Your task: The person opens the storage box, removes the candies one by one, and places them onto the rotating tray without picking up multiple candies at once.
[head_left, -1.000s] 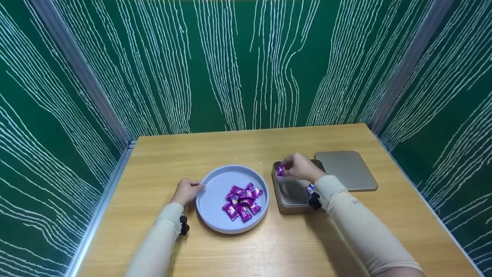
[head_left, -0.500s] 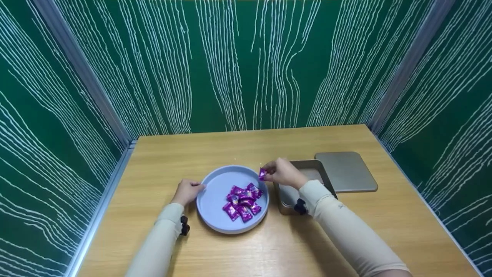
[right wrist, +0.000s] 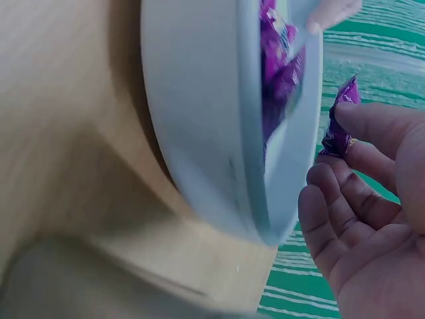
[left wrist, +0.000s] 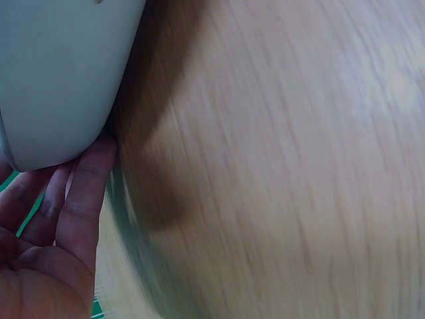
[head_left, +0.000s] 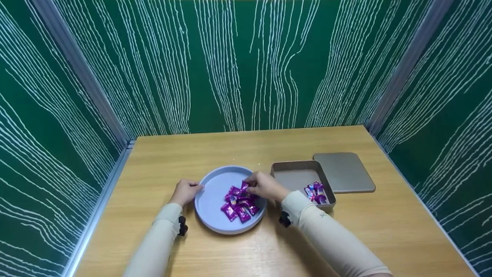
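Right wrist view shows one candy (right wrist: 343,118) right of centre, apart from the bowl's rim and set against green; from the head camera it overlaps the pile (head_left: 236,207) near the middle of the frame, so that gap cannot be seen there. Its wrapper is shiny purple, standing nearly upright with a crimped, pointed end at the top. The right hand (right wrist: 372,206) pinches it between thumb and forefinger, the other fingers loosely bent and touching nothing. Below it in the head view sits the pale blue bowl (head_left: 210,204), more purple candies heaped on its right side. At the bowl's left edge the left hand (head_left: 185,191) grips the rim, thumb on top; only the left wrist view shows its fingers against the outer side underneath. Right of centre in the head view is an open tin (head_left: 290,179), several candies in its lower right corner, and just beside it a flat lid (head_left: 346,173) on the wooden table (head_left: 215,256).
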Tool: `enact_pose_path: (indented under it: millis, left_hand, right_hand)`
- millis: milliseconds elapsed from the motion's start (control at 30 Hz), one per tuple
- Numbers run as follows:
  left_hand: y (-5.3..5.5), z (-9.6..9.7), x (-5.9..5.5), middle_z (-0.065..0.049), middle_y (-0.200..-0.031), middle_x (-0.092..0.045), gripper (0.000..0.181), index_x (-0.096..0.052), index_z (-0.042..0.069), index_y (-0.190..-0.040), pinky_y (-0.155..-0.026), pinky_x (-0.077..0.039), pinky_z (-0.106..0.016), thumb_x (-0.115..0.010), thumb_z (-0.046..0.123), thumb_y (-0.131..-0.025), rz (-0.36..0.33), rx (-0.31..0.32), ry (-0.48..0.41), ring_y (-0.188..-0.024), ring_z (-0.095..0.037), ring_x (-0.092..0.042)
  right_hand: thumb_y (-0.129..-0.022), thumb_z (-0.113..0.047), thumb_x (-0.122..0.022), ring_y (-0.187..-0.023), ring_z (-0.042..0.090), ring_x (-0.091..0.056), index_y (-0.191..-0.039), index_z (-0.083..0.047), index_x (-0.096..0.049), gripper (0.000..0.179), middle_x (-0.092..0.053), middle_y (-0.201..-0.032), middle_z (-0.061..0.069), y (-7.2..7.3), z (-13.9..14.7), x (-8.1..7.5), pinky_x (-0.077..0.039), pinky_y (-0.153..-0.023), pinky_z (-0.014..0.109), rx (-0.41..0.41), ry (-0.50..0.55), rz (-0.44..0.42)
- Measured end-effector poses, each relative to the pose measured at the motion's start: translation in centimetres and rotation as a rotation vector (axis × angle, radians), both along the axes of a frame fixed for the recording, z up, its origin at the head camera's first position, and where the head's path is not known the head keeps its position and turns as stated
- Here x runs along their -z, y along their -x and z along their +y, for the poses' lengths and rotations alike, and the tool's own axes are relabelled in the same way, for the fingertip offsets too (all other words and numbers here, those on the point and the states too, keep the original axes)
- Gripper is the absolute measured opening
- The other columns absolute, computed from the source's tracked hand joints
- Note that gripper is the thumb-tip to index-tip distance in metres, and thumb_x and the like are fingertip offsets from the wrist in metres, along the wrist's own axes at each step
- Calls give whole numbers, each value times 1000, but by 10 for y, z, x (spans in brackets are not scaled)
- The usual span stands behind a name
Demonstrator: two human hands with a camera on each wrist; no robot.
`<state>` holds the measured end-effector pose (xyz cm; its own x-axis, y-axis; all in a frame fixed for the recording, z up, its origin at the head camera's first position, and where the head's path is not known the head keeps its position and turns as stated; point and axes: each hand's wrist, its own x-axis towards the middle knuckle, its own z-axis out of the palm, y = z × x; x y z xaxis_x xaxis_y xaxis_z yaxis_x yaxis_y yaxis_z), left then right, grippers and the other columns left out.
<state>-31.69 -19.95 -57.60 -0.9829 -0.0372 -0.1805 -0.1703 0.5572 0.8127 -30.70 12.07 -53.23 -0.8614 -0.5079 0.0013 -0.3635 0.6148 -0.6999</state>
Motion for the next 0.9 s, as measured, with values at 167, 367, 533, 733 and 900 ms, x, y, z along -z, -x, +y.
enact_pose_path:
  millis: [167, 367, 533, 733, 900]
  left_hand:
    - [0, 0, -2, -24, -122, -79, 29, -80, -5, -120, -94, -65, -39, -72, 17, -102, 13, 7, 32, -103, -25, -75]
    - [0, 1, -2, -25, -127, -77, 31, -78, -5, -124, -101, -63, -42, -71, 18, -104, -9, 1, 30, -115, -33, -75]
    - [1, 2, 0, -27, -127, -76, 32, -77, -6, -125, -100, -64, -42, -72, 17, -103, -11, -5, 18, -115, -36, -76]
    - [-1, 2, 0, -25, -126, -77, 30, -78, -4, -124, -101, -63, -42, -73, 17, -102, -7, -18, 15, -115, -34, -76]
    - [-1, 2, -2, -23, -119, -80, 27, -80, -3, -119, -95, -65, -39, -74, 16, -101, 9, -7, 10, -104, -27, -77]
  right_hand:
    - [-99, -6, -76, -119, 40, -74, -128, 7, -73, 32, -77, -125, 25, -6, -9, 3, -57, -111, 53, -50, -37, 2]
    - [-98, -6, -77, -120, 39, -72, -128, 6, -74, 32, -76, -125, 23, -12, -15, 10, -55, -113, 52, -73, -77, 27]
    - [-96, -8, -80, -117, 36, -70, -126, 4, -76, 32, -74, -122, 18, -14, -17, 15, -54, -114, 52, -65, -101, 76]
    - [-93, -7, -80, -112, 37, -69, -123, 3, -77, 31, -73, -116, 17, -13, -18, 18, -54, -111, 55, -75, -103, 115]
    - [-94, -7, -79, -118, 40, -70, -126, 5, -76, 34, -74, -123, 21, -12, -15, 12, -53, -115, 55, -78, -87, 97]
